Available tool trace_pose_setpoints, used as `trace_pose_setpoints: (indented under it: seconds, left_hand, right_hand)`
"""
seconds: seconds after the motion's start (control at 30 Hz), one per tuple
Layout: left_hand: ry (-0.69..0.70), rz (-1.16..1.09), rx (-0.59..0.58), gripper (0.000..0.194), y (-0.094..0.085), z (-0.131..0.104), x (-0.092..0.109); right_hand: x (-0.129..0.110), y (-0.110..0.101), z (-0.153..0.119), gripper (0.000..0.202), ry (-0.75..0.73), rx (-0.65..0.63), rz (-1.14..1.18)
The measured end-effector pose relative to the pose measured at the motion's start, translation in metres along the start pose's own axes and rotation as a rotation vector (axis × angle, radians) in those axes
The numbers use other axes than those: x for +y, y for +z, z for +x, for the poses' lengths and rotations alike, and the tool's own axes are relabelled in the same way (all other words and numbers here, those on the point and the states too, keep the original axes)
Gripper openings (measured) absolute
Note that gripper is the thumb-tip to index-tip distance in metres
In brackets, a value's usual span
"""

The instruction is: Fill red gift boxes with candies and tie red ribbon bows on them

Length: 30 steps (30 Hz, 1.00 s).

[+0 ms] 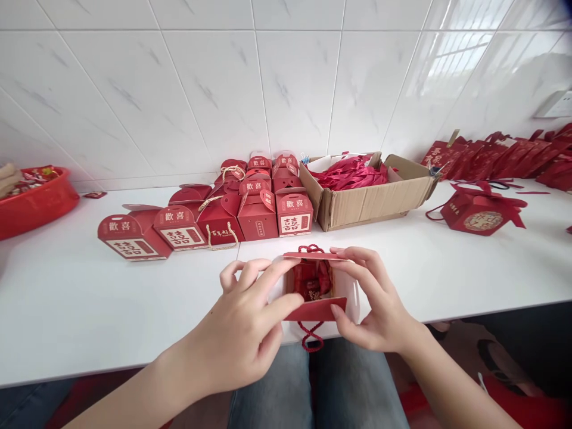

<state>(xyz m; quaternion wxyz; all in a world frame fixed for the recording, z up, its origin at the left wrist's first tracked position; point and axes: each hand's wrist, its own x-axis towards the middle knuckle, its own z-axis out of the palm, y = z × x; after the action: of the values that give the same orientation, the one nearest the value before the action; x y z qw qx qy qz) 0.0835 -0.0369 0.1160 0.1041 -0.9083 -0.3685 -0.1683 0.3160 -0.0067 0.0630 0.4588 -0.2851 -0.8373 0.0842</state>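
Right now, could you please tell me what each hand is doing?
Left hand: fingers on the open red box.
Right hand: thumb and fingers on the box's other side.

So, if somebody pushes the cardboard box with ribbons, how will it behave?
The cardboard box is low and long, so it should slide rather than tip. Its open flaps may bend, and the loose red ribbons look floppy.

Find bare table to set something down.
The table is bare left of the left hand, up to the red basin and gift boxes, and right of the right hand, before the cardboard box. Crowded: between the hands, among the boxes.
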Motion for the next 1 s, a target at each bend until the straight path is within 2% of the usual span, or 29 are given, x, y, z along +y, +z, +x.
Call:
trace_pose_setpoints:
  seconds: [0.13, 0.33, 0.63, 1.0]
  left_hand:
    - [-0.010, -0.084, -0.065, 0.044, -0.007, -0.008, 0.003]
    - [0.011, -0.090, -0.070, 0.045, -0.007, -0.016, 0.006]
    - [0.022, -0.054, -0.087, 0.045, -0.006, -0.018, 0.008]
    - [0.062, -0.016, -0.035, 0.045, -0.005, -0.019, 0.008]
  right_hand:
    - [-0.001, -0.003, -0.004, 0.078, -0.013, -0.035, -0.009]
    - [0.000, -0.010, -0.012, 0.093, -0.037, -0.138, -0.014]
    - [0.000, -0.014, -0.012, 0.094, -0.038, -0.176, 0.015]
    - [0.002, -0.012, -0.014, 0.096, 0.001, -0.170, 0.052]
